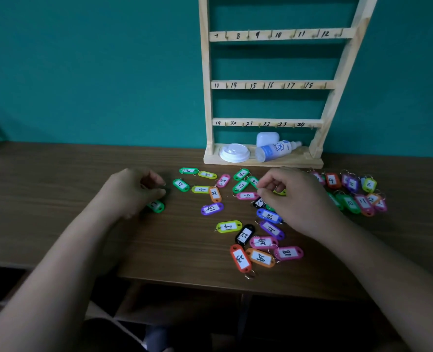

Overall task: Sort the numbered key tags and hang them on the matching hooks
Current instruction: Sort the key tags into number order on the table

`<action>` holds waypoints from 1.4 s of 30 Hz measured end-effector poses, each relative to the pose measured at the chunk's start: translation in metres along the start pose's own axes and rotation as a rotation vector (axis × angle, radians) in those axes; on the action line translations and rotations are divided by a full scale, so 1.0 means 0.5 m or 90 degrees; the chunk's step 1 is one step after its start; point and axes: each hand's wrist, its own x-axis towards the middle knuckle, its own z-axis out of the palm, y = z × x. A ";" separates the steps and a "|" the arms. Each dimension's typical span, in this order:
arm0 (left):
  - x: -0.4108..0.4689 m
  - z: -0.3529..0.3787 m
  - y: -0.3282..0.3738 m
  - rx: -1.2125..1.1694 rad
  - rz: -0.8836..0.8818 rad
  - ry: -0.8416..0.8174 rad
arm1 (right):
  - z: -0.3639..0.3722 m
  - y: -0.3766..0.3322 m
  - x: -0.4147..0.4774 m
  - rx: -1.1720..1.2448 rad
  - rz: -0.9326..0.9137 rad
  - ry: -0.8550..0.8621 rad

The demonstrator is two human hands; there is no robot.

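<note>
The wooden hook rack (268,85) stood upright at the back of the brown table (58,199), against the teal wall. Three numbered rails were in view: 7–12, 13–18 and 19–24, six hooks each. Three items lay on its base: one white lid (234,152), one white case (267,138) and one spray bottle (276,150) on its side.

The key tags (228,226) lay flat on the table in front of the rack, in three loose groups. At least thirty could be counted, some overlapped or covered.

The left hand (134,191) had its fingers curled toward the thumb; what it held, if anything, could not be determined. One green tag (156,206) lay partly under it. The right hand (289,199) rested curled over the middle group, a yellow tag (280,192) showing beneath its fingers; a grip could not be confirmed.
</note>
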 end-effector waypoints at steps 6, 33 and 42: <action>0.002 0.008 0.006 0.011 -0.004 0.047 | 0.000 -0.005 -0.001 0.001 0.001 -0.006; -0.021 0.058 0.137 -0.195 0.161 0.121 | -0.007 -0.016 -0.002 0.081 -0.002 0.045; -0.072 0.076 0.208 -0.291 0.244 0.042 | -0.014 -0.028 -0.010 0.132 -0.043 -0.010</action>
